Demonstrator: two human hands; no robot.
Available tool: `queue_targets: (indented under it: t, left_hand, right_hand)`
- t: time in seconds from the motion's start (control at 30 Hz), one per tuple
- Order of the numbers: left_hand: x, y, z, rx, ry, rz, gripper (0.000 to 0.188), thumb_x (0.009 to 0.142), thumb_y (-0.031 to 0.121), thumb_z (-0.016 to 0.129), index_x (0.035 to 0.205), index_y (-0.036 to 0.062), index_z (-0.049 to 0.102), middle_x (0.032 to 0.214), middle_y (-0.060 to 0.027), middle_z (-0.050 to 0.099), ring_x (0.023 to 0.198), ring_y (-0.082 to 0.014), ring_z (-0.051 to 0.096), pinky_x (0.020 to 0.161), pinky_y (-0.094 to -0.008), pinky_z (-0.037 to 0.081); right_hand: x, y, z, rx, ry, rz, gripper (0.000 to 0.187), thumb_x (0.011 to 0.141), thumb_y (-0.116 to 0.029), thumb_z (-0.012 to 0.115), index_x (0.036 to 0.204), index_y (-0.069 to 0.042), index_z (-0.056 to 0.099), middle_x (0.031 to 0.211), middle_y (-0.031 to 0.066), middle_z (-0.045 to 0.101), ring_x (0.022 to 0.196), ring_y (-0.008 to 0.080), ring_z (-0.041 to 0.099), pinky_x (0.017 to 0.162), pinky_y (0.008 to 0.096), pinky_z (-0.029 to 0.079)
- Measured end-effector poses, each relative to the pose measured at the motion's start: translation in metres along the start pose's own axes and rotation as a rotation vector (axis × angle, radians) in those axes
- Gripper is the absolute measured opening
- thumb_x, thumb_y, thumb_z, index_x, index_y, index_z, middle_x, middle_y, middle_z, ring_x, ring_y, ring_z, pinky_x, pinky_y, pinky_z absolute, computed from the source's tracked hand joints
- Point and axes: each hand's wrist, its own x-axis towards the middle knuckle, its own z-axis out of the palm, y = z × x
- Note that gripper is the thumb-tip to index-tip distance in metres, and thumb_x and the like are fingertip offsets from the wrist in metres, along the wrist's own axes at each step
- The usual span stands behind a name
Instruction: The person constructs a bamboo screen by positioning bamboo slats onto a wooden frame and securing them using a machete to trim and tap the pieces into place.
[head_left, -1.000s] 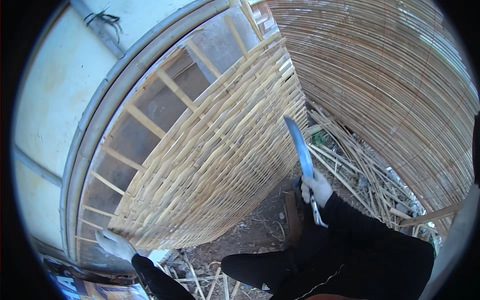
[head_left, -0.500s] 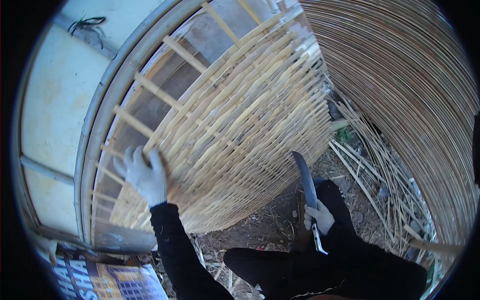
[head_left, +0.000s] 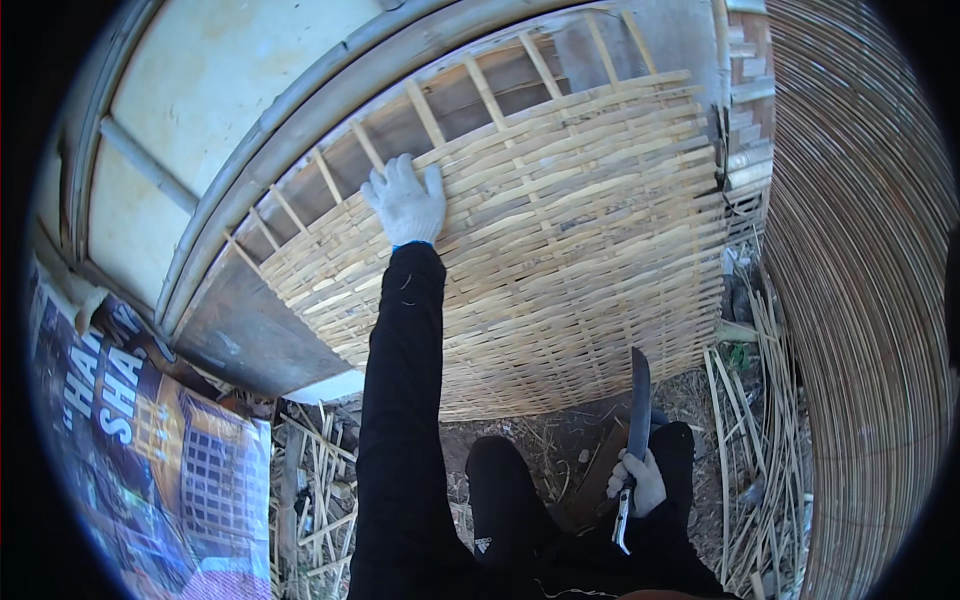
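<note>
The person's left hand (head_left: 406,205), in a white knitted glove, lay with its fingers parted on the upper edge of a broad, pale-yellow panel of woven bamboo strips (head_left: 560,250), which stood in front of flat grey-brown boards (head_left: 250,325) and faced the person. Lower down, the white-gloved right hand (head_left: 642,482) was clamped around the silvery handle of a long knife (head_left: 639,405) with a dark, curved blade, its tip toward the panel. Over to the right I saw thin, pale strips (head_left: 740,440) strewn on the ground (head_left: 548,440) beside a tall brown screen of slender slats (head_left: 870,300).
</note>
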Motion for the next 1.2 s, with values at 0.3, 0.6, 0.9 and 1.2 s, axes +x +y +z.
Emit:
queue_targets:
  t: [0.3, 0.6, 0.9, 1.2]
  left_hand:
    - [-0.033, -0.043, -0.017, 0.026, -0.120, -0.027, 0.083, 0.090, 0.061, 0.056, 0.148, 0.0032, 0.038, 0.153, -0.0205, 0.038, 0.141, -0.0494, 0.029, 0.117, -0.0601, 0.017]
    - [-0.080, -0.079, -0.026, -0.058, -0.228, -0.062, 0.093, 0.091, 0.070, 0.048, 0.157, 0.0088, 0.027, 0.163, -0.0220, 0.020, 0.148, -0.0515, 0.014, 0.119, -0.0638, 0.008]
    - [-0.094, -0.120, -0.019, -0.187, -0.298, -0.043, 0.101, 0.086, 0.067, 0.059, 0.159, 0.0093, 0.021, 0.164, -0.0253, 0.015, 0.149, -0.0533, 0.008, 0.118, -0.0661, 0.005]
    - [-0.121, -0.152, -0.010, -0.275, -0.245, -0.002, 0.106, 0.081, 0.066, 0.065, 0.159, 0.0101, 0.021, 0.164, -0.0256, 0.012, 0.148, -0.0536, 0.006, 0.117, -0.0669, 0.004]
  right_hand:
    - [-0.008, 0.056, 0.010, -0.146, 0.004, 0.063, 0.020, 0.097, -0.014, 0.062, 0.107, -0.012, 0.045, 0.072, 0.0030, 0.051, 0.056, 0.0165, 0.054, 0.051, 0.0326, 0.048]
    - [-0.017, 0.132, 0.030, -0.298, -0.006, 0.119, 0.018, 0.097, -0.015, 0.061, 0.108, -0.010, 0.046, 0.071, 0.0035, 0.053, 0.056, 0.0182, 0.057, 0.050, 0.0338, 0.051]
    - [0.000, 0.198, 0.056, -0.415, -0.065, 0.187, 0.020, 0.097, -0.016, 0.060, 0.108, -0.010, 0.045, 0.071, 0.0034, 0.053, 0.056, 0.0173, 0.057, 0.050, 0.0329, 0.051]
    - [0.009, 0.254, 0.048, -0.505, -0.056, 0.205, 0.019, 0.097, -0.016, 0.059, 0.108, -0.008, 0.045, 0.072, 0.0048, 0.054, 0.056, 0.0188, 0.058, 0.050, 0.0332, 0.052]
